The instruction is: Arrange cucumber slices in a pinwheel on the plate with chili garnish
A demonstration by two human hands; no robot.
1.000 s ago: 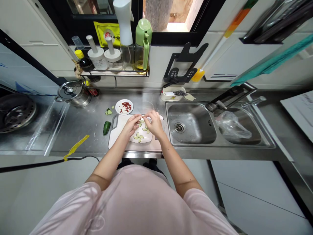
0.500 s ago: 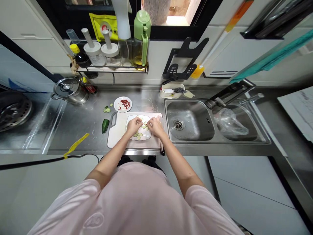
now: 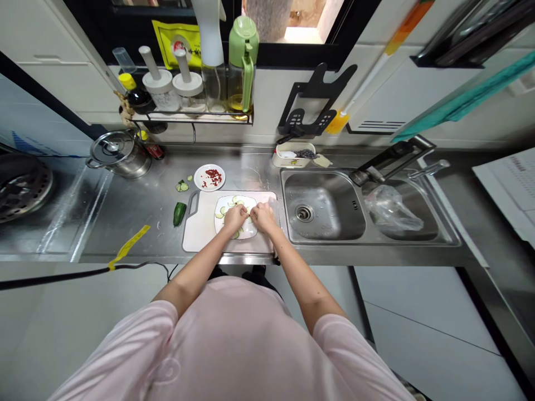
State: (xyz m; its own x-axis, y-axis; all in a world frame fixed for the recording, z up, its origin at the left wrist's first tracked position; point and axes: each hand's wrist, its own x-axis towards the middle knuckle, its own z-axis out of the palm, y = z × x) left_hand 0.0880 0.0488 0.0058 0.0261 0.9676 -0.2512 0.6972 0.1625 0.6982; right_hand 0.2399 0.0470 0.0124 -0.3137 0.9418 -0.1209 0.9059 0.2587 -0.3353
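Note:
A white plate with several thin cucumber slices around its rim rests on a pale cutting board. Over the plate's middle is my left hand, fingers pinched together. My right hand is close beside it at the plate's right side, its fingers also drawn together. What either hand holds between the fingertips is too small to make out. Behind the board stands a small round plate of chopped red pieces. Left of the board lie a cucumber piece and a few loose slices.
A steel pot stands at the back left, under a rack of jars and bottles. To the right is a double sink with a plastic bag in its right basin. A knife handle shows at the board's front right corner.
My left hand has moved right and slightly toward the front, closer to my right hand, uncovering slices on the plate's left side. My right hand has barely shifted.

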